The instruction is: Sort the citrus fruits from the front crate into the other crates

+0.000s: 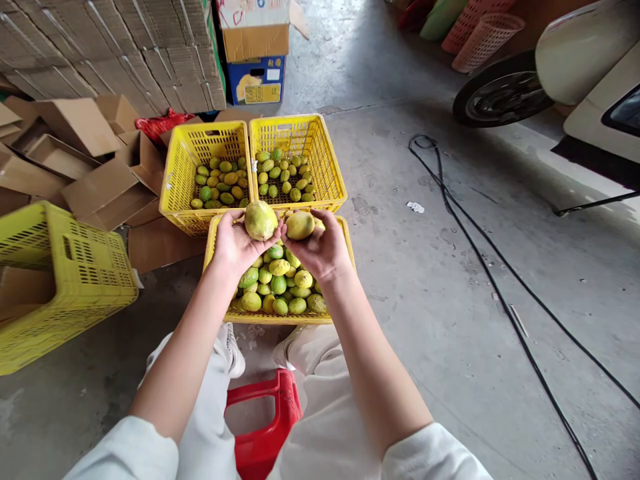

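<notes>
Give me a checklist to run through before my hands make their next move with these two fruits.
1. Left hand supporting its fruit: ok, it cups the larger, rounder fruit.
2. Right hand supporting its fruit: ok, it holds the smaller oval fruit.
3. One hand free: not ok, both are occupied.
4. Undersides of both fruits sound: cannot tell, the hands hide them.
5. Space in the two far crates: ok, the far left crate and far right crate both hold fruit well below their rims.
6. Black cable away from the shoes: ok, it lies off to the right on the floor.
</notes>
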The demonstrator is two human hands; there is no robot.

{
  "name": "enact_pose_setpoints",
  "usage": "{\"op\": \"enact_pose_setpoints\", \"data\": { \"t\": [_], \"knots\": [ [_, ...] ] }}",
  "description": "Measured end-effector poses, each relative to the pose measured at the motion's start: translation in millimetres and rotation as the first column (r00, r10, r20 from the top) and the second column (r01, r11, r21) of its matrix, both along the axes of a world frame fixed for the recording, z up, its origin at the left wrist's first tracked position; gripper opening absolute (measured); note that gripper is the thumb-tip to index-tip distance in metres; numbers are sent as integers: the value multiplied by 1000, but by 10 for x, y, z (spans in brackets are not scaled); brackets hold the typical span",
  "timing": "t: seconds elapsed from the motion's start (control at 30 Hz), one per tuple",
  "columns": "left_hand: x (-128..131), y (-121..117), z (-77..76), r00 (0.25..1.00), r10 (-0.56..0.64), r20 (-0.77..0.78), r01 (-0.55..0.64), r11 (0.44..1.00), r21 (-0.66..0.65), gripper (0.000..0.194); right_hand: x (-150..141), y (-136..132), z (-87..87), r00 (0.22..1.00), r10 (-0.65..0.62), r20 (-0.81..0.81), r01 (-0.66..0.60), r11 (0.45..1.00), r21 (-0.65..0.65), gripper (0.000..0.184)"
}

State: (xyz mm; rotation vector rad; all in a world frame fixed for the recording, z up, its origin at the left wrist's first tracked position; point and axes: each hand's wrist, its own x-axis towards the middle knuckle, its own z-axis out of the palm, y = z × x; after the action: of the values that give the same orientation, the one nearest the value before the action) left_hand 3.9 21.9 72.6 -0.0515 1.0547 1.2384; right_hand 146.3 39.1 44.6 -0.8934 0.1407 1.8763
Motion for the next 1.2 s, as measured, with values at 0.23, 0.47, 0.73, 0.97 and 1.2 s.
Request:
{"op": "enact_pose_setpoints", "data": {
  "t": [0.23,0.47,0.73,0.97,1.2],
  "knots": [
    [-73,5,-73,995,44,-84,-31,988,151,18,42,2,9,993,117,11,-118,990,74,12],
    [-58,-42,-87,995,-70,-75,75,994,73,10,-47,31,-178,992,124,33,-126,990,61,10],
    [-126,-21,-47,994,105,9,-105,986,131,34,-174,155,-171,993,90,-74,-73,975,208,18],
    [-153,-1,-37,994,104,26,-106,984,142,13,-261,46,99,998,55,-14,-51,975,216,21],
    [-132,-33,-19,1000,14,-18,-12,995,102,17,-220,-14,117,999,42,19,-45,980,194,18]
  ]
}}
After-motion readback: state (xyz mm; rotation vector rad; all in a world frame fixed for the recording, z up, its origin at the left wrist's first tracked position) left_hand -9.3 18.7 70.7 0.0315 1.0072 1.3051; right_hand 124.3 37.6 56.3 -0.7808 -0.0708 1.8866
